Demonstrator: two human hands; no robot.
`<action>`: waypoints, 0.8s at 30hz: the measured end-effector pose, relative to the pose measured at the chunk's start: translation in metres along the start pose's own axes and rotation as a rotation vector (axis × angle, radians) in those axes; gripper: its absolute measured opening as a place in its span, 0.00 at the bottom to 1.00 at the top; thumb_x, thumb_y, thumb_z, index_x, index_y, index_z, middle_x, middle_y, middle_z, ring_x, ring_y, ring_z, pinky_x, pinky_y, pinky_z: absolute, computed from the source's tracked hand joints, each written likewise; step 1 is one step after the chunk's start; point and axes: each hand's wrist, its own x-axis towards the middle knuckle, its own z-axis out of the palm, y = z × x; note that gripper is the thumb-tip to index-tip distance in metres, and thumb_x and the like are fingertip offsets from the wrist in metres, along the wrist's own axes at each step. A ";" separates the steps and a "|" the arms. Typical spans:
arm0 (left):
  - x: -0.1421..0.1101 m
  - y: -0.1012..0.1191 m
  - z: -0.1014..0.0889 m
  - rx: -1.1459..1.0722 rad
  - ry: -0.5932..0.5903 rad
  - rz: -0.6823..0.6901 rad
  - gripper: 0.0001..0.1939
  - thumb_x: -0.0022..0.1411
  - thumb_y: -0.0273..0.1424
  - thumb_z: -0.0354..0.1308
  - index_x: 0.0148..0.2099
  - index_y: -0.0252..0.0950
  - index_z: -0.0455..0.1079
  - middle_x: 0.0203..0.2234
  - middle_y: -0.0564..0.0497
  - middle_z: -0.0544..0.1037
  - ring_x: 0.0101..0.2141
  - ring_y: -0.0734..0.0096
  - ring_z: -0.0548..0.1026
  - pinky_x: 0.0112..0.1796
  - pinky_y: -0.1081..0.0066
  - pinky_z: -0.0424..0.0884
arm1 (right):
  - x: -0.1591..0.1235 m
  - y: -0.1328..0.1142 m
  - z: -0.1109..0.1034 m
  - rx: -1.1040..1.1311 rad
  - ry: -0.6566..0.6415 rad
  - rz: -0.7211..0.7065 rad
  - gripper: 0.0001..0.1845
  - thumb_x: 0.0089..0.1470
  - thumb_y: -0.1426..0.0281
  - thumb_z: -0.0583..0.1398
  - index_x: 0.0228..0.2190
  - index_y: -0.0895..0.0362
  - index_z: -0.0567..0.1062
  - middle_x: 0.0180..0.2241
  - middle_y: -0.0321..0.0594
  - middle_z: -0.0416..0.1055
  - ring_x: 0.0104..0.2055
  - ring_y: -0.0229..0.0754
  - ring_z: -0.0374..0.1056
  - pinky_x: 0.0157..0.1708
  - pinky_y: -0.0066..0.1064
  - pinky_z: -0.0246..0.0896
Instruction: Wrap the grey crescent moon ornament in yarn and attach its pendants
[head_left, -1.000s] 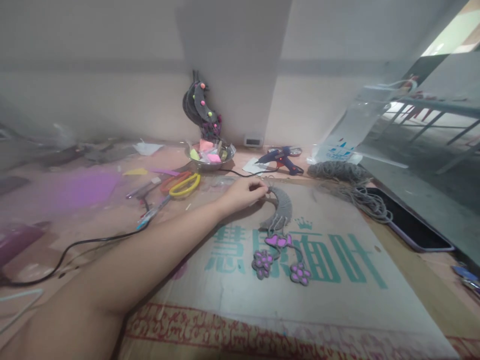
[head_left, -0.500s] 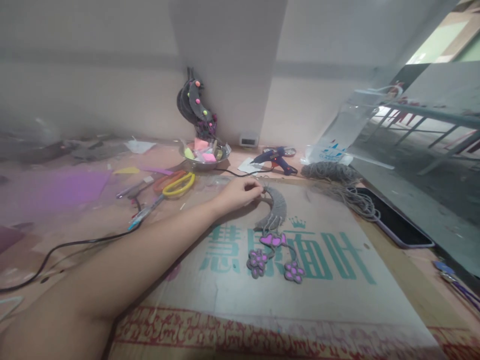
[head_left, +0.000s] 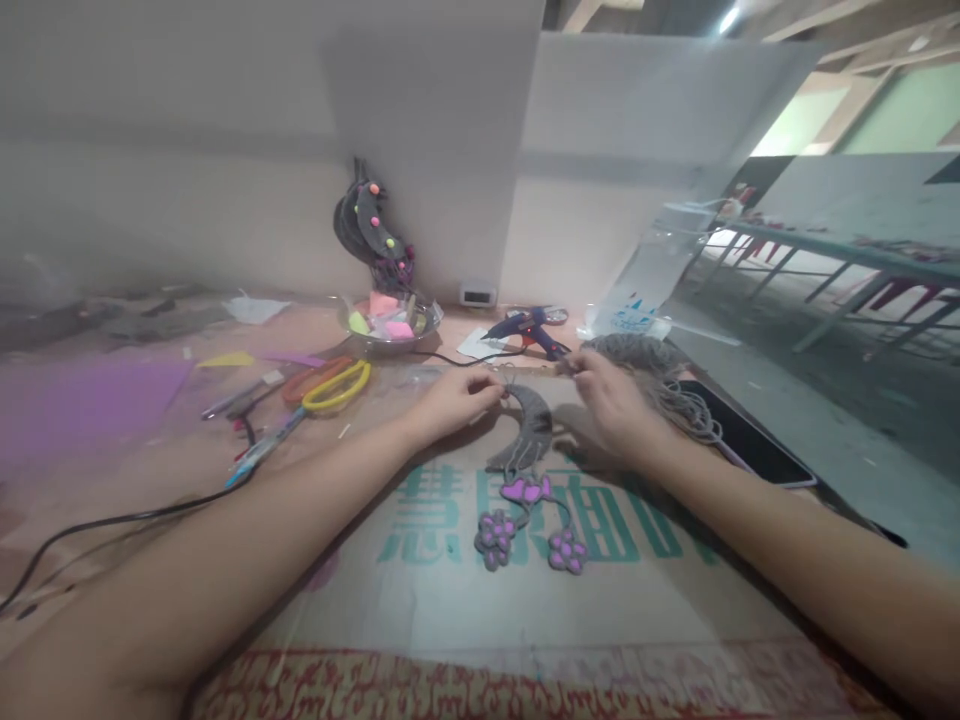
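A grey yarn-wrapped crescent (head_left: 531, 425) lies flat, with purple-and-grey heart shapes (head_left: 525, 489) and two flower-shaped pieces, a left flower (head_left: 496, 540) and a right flower (head_left: 568, 551), strung below it. My left hand (head_left: 463, 397) pinches the crescent's upper tip, where a thin loop stands up. On the right, my right hand (head_left: 611, 400) is somewhat blurred, its fingers curved and the thumb side apart from them. Its fingertips come close to the handle end of a blue glue gun (head_left: 529, 330); whether they touch it is unclear.
A grey yarn skein (head_left: 637, 355) and a phone (head_left: 750, 435) lie at the right edge. Behind stand a bowl of clay pieces (head_left: 390, 330) and a hanging moon ornament (head_left: 371, 220). Yellow-handled scissors (head_left: 337, 388), a pen (head_left: 259, 450) and a black cable (head_left: 97, 522) lie left.
My right hand has come in from the right, to beside the glue gun and yarn. The left hand keeps its pinch at the crescent's tip. The whole view has shifted slightly.
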 end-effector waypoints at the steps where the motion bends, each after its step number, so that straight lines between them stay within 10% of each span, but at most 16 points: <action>1: 0.000 0.001 0.000 0.004 0.000 -0.011 0.13 0.60 0.36 0.54 0.33 0.32 0.73 0.26 0.50 0.78 0.27 0.71 0.72 0.25 0.75 0.65 | -0.001 0.001 0.004 -0.025 0.005 0.002 0.14 0.65 0.63 0.53 0.44 0.59 0.72 0.42 0.44 0.72 0.43 0.45 0.69 0.44 0.41 0.66; 24: -0.001 -0.001 0.000 0.010 -0.032 -0.007 0.12 0.60 0.36 0.53 0.32 0.34 0.71 0.23 0.52 0.75 0.24 0.72 0.69 0.27 0.74 0.63 | -0.001 -0.012 0.011 -0.252 -0.065 -0.058 0.12 0.63 0.65 0.54 0.42 0.57 0.75 0.40 0.45 0.73 0.44 0.48 0.70 0.44 0.37 0.62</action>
